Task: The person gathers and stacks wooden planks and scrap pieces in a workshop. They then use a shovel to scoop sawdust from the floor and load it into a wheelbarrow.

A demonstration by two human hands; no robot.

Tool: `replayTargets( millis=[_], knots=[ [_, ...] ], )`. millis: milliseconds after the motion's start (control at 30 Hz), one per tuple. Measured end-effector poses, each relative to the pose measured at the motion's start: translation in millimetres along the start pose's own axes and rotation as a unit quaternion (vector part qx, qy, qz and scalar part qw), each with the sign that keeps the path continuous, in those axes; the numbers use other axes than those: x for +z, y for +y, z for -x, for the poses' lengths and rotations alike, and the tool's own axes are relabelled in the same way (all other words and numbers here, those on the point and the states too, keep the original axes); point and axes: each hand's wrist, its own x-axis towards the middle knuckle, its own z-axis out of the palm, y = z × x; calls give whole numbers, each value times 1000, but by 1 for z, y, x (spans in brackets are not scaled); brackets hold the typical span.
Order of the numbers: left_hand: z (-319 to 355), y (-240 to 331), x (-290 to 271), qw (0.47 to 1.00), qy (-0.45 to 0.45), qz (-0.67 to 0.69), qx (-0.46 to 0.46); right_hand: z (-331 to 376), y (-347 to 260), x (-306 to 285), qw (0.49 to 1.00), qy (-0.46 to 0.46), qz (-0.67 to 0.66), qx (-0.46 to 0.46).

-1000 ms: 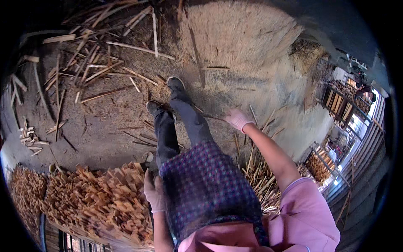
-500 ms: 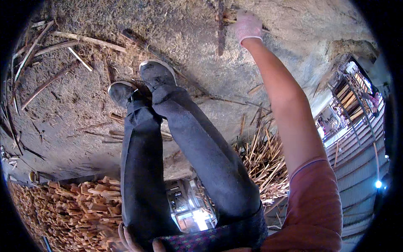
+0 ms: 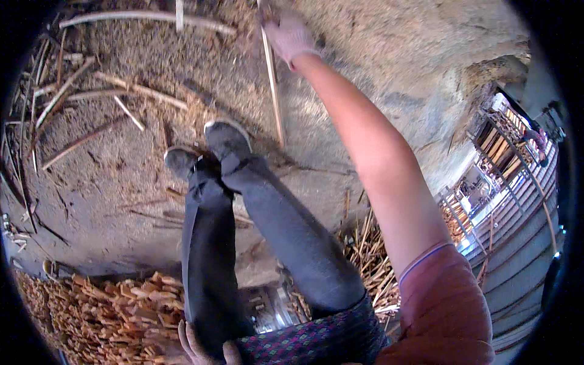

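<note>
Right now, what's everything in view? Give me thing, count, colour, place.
Long thin stick: one, pale brown, on the ground ahead, its top end at the right hand.
Loose sticks: many, brown, scattered over the ground on the left and along the top.
Stacked split wood pieces: one heap, orange-brown, lower left.
Thin sticks bundle: one pile, straw-coloured, lower right of the legs.
Ground: grey-brown dirt with sawdust.
Racks and railings: several, far right; details too small to tell.
Shoes: two, dark, centre.
Trousers: dark grey, centre.
Right hand: gloved, pale pink, top centre, on the stick.
Left hand: bare, bottom edge by the left thigh; only the fingers show.
</note>
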Motion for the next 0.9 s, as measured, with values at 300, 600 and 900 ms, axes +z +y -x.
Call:
replayTargets(
  millis=[300,600,900],
  knots=[
    [-4,-10,1,1000,0,-6,10,35,-52,66,981,87,-25,173],
    [-4,-25,-2,1000,-24,3,16,56,-160,5,988,-72,-116,-73],
    [-6,-28,-4,999,-33,14,6,69,-153,-8,974,-27,-36,-222]
  ],
)
